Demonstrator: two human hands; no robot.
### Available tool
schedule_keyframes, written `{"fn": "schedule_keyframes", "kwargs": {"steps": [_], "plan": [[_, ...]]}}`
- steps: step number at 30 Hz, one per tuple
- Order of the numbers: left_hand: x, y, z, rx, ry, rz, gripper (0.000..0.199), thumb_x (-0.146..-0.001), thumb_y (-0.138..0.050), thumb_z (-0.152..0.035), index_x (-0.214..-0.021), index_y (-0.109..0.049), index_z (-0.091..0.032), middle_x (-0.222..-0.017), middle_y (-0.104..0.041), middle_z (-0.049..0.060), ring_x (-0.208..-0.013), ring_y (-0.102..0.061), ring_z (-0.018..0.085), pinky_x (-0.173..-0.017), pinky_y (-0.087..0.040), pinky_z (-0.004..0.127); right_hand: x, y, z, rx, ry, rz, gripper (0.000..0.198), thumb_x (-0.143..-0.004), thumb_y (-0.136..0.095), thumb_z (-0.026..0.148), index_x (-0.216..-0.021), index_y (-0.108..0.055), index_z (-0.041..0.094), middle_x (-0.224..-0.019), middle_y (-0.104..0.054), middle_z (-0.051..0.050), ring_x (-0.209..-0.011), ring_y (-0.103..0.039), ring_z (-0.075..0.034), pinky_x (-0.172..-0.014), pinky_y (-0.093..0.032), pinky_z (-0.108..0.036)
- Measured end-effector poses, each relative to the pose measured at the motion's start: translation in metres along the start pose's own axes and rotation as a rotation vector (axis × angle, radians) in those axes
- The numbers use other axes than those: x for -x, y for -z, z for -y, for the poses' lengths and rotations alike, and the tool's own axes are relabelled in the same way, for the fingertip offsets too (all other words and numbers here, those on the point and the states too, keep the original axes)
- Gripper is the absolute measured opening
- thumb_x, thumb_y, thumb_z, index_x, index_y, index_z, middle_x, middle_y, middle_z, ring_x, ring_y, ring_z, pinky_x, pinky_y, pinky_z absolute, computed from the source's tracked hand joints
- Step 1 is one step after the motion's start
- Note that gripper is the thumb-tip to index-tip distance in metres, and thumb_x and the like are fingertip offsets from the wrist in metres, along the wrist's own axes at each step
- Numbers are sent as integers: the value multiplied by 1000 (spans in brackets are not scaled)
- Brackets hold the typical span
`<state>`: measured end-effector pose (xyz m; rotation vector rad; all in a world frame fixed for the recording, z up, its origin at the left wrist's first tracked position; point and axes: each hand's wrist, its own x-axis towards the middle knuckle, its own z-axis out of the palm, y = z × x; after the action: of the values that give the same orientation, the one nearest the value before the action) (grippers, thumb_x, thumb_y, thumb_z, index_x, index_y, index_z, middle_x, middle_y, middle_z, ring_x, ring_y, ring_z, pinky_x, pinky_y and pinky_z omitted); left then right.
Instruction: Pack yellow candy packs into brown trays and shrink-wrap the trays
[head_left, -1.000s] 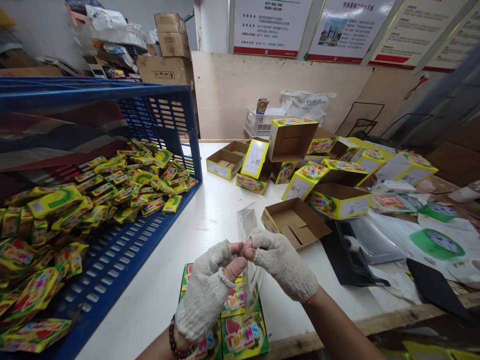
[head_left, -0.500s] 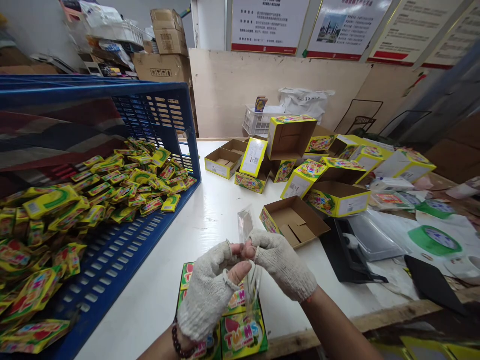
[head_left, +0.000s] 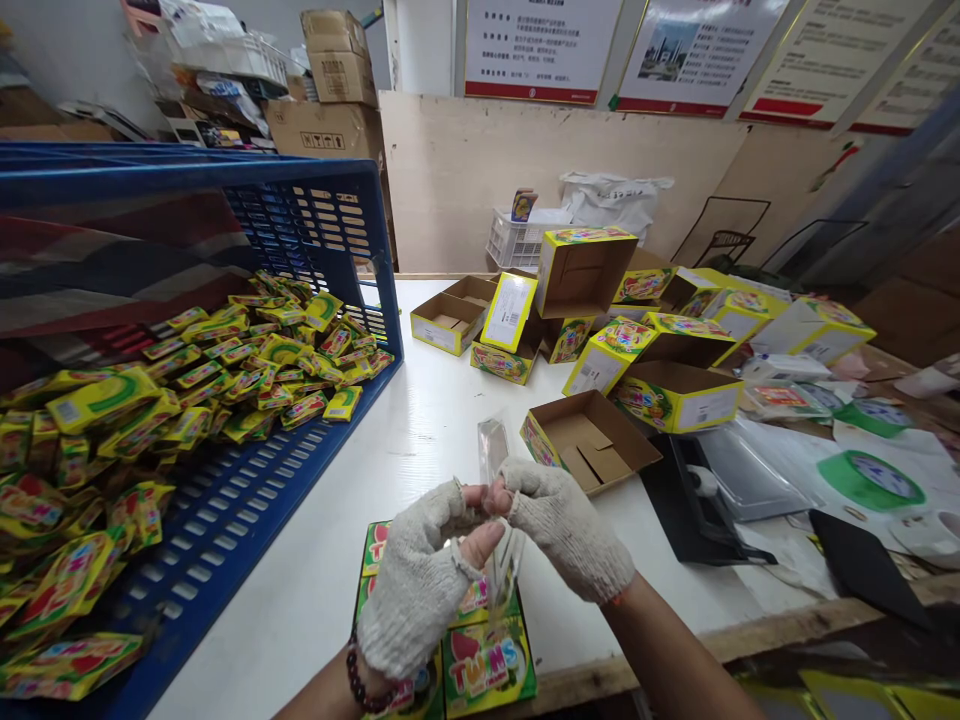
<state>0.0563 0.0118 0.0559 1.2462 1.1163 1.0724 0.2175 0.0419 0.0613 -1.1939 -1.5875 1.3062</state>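
A clear plastic bag (head_left: 504, 575) hangs between my hands, with its upper end sticking out past my fingertips. My left hand (head_left: 420, 575), in a pale fingerless knit glove, pinches one side of it. In the same kind of glove, my right hand (head_left: 562, 525) grips it with thumb and fingers, the two hands' fingertips touching or nearly so. Below lie several flat green TWINS boxes (head_left: 487, 665) set side by side near the table's front edge, partly hidden by my left hand and the bag. Beyond my right hand sits an open brown-lined carton (head_left: 592, 440).
On the left, a blue plastic crate (head_left: 300, 455) tipped on its side holds a heap of small yellow-green packs (head_left: 277, 355). Several yellow display cartons (head_left: 585, 275) are piled at the back. To the right lie a black tape dispenser (head_left: 686, 510) and green tape rolls (head_left: 870, 478).
Hardly anything differs. Both hands keep their pinch on the plastic bag, and the camera view has shifted very slightly.
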Motion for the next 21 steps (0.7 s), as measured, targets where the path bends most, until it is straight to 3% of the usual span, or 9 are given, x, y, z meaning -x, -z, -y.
{"fn": "schedule_keyframes", "kwargs": {"steps": [21], "plan": [[-2, 2, -2, -93, -51, 2, 29, -83, -65, -42, -100, -72, -20, -103, -75, 4, -96, -69, 18, -85, -54, 23, 1, -3, 2, 49, 7, -16, 29, -82, -58, 40, -66, -56, 17, -68, -52, 1, -69, -49, -13, -61, -37, -24]]}}
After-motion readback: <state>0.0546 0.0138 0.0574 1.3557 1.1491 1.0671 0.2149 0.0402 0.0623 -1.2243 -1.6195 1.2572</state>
